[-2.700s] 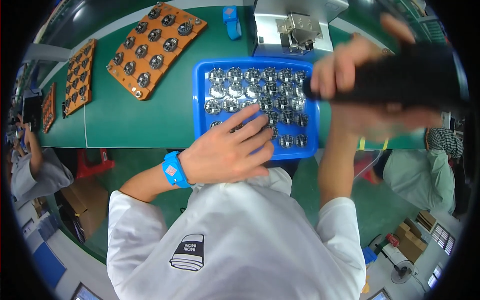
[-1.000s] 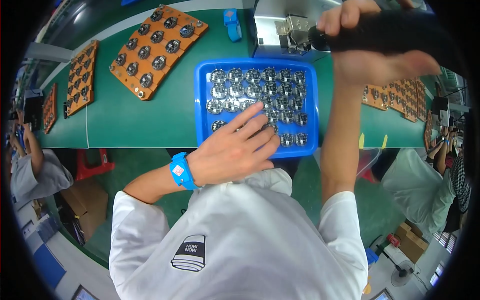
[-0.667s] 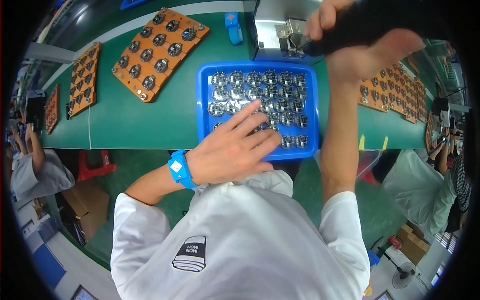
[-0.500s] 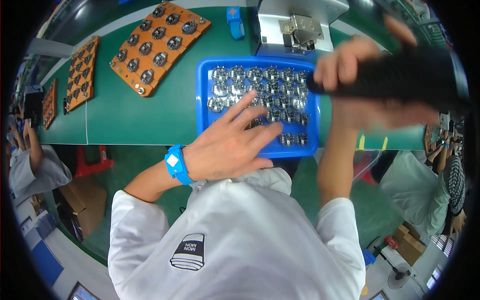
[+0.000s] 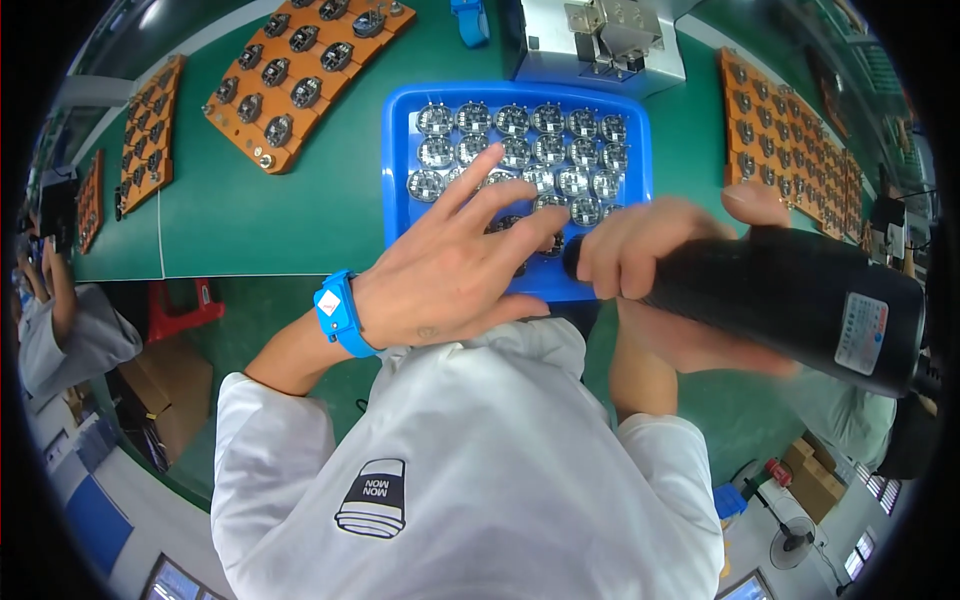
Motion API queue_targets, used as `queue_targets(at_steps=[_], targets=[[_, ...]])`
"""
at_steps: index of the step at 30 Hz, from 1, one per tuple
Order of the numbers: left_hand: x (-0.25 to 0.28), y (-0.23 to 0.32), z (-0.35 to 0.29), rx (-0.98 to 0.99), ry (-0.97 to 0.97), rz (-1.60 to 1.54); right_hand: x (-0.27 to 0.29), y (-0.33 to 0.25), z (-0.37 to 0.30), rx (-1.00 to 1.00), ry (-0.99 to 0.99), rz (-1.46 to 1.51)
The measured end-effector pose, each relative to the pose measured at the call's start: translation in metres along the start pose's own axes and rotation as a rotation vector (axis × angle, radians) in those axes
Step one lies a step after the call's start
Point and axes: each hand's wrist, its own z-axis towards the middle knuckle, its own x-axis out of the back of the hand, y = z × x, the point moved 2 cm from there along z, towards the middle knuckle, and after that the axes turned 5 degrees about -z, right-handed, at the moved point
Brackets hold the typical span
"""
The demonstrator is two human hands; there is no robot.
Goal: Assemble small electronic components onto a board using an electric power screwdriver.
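A blue tray (image 5: 395,130) holds rows of small round metal-and-circuit parts (image 5: 512,121). My left hand (image 5: 440,260), with a blue wrist strap (image 5: 341,312), is spread palm down over the tray's near left part. Its fingers are apart, the fingertips over the parts; whether they press on one I cannot tell. My right hand (image 5: 640,250), partly blurred, is wrapped round a black electric screwdriver (image 5: 800,290). The tool lies nearly level, its narrow end toward the tray's near right parts and its cord end out to the right. That end hides part of the tray's corner.
Behind the tray stands a silver machine (image 5: 600,45), with a blue strap (image 5: 470,22) to its left. Orange boards (image 5: 290,75) bearing round parts lie at the left; more orange boards (image 5: 785,130) lie at the right. The green table's near edge (image 5: 250,276) runs before me.
My right hand and the screwdriver have come down and left toward the tray's near right corner. My left hand keeps nearly the same place over the tray. The whole view has shifted slightly.
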Motion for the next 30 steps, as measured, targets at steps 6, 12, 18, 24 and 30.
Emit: queue_targets(at_steps=[6, 12, 18, 24, 30], targets=[[-0.0013, -0.0009, 0.0005, -0.008, 0.013, -0.001, -0.0025, -0.0011, -0.0006, -0.012, 0.006, -0.003], [0.0000, 0.0003, 0.0007, 0.022, 0.032, -0.052, -0.0033, -0.0021, 0.0043, 0.109, -0.002, 0.055], [-0.0060, -0.0028, 0.0003, 0.017, 0.107, -0.022, -0.0024, -0.0021, 0.0051, 0.175, -0.009, 0.052], [-0.0075, -0.0021, 0.0016, -0.004, 0.136, 0.059, -0.0032, -0.0002, 0.0040, 0.203, 0.002, 0.031], [-0.0076, -0.0016, 0.0030, -0.018, 0.146, 0.070, -0.0010, -0.0037, 0.0024, 0.213, 0.038, 0.043]])
